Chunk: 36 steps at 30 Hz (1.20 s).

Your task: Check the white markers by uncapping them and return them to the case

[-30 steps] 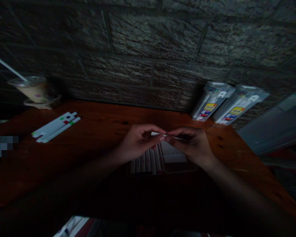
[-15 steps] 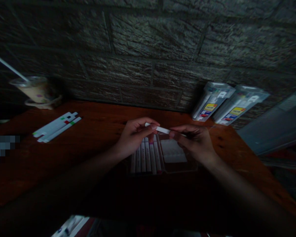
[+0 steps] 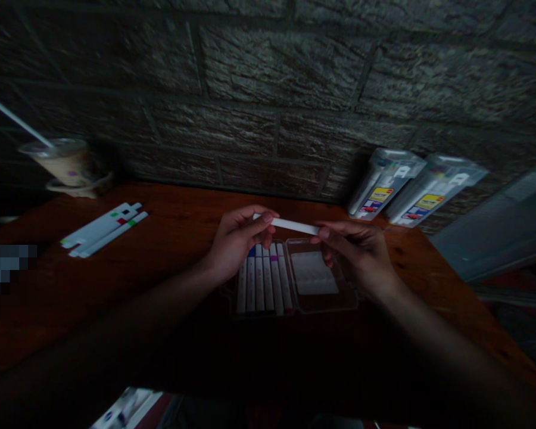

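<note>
A white marker (image 3: 296, 226) is held lengthwise between my two hands, above the table. My left hand (image 3: 240, 241) pinches its left end between thumb and fingers. At the other end, my right hand (image 3: 360, 250) grips it the same way. Below the hands lies an open clear plastic case (image 3: 326, 308). Its left half holds a row of several white markers (image 3: 265, 283), some with blue or purple bands near the top. A white paper insert (image 3: 315, 274) lies in the right half.
Several loose white markers (image 3: 105, 229) lie together on the wooden table (image 3: 178, 208) at left. Behind them, a drink cup (image 3: 65, 164) with a straw sits in a holder. Two closed marker cases (image 3: 379, 185) stand at right against the brick wall (image 3: 268, 107).
My hands have moved apart along the marker, the left one leftward and the right one slightly rightward, so more of its white body shows. More of the case below is uncovered.
</note>
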### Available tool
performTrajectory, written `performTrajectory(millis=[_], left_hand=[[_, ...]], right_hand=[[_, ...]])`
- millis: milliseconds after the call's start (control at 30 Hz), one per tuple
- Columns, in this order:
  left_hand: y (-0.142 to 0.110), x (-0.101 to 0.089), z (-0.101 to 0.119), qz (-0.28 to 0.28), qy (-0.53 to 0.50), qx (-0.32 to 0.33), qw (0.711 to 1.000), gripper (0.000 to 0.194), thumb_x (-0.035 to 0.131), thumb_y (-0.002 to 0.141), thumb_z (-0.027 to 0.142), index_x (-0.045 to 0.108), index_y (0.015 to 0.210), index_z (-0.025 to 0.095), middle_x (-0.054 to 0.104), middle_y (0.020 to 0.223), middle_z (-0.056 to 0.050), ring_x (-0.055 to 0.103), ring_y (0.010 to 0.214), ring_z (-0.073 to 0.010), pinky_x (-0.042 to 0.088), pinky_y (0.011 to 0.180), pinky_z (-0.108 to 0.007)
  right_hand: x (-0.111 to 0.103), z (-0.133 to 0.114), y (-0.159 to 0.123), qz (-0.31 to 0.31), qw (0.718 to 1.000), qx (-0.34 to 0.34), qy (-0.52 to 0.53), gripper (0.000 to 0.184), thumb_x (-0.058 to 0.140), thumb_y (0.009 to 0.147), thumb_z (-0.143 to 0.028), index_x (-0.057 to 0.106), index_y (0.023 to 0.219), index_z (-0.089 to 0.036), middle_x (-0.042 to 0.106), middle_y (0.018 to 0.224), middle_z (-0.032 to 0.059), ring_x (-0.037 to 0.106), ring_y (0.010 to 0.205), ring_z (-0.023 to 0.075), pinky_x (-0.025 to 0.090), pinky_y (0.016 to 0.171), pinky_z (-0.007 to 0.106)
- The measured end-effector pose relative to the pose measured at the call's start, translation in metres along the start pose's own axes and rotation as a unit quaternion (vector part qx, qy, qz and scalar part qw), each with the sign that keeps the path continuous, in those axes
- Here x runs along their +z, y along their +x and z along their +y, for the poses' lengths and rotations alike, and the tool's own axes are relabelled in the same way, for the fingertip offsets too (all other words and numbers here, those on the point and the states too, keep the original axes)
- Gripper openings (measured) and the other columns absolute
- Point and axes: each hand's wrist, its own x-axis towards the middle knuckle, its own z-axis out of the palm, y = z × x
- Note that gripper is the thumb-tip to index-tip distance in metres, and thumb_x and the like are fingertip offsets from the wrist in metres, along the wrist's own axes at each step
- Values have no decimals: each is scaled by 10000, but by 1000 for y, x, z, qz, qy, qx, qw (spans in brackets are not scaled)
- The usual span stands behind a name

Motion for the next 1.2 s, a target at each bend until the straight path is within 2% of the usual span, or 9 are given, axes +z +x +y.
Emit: performTrajectory(millis=[267,400,600,800,933,1200], left_hand=[[1,-1,-1,1,-7,-1,1000,89,745,818,200,757,867,126,662,675,-10,594,493,-86,442,481,-212],[2,-2,0,-3,-19,3,1000,105,724,831,199,766,876,114,659,670,-16,598,497,-94,451,487,-219],[0,-2,2,-22,-58,-16,998,198,674,885,245,789,933,91,704,697,-59,619,510,-116,474,503,-237],[-1,-2,0,-74,-59,-24,995,261,653,920,257,786,1061,82,779,825,-130,647,537,-129,501,527,-248],[-1,-3,0,-97,-57,-23,993,283,643,931,262,775,1112,90,794,910,-152,662,565,-143,519,539,-268],[-3,-2,4,-126,-48,-26,991,323,659,931,272,753,1192,106,792,1025,-169,663,580,-129,540,576,-276]], right_hand=[[-5,2,0,-39,998,4,39,140,792,858,-315,840,983,-275,809,812,29,628,560,106,525,514,224],[-5,2,1,-46,997,6,61,173,805,844,-324,837,1004,-263,815,831,40,648,582,117,537,524,234],[-4,-2,4,-1,994,42,102,167,863,771,-337,836,890,-224,810,784,49,654,543,109,545,486,207],[-9,1,11,51,992,65,95,221,880,741,-378,778,793,-189,810,776,65,718,552,133,609,526,219],[-12,4,14,62,990,71,101,246,890,736,-388,756,807,-194,813,786,53,747,586,148,643,568,236],[-14,6,16,73,982,110,136,225,909,717,-341,761,761,-177,815,761,48,760,597,134,646,599,180]])
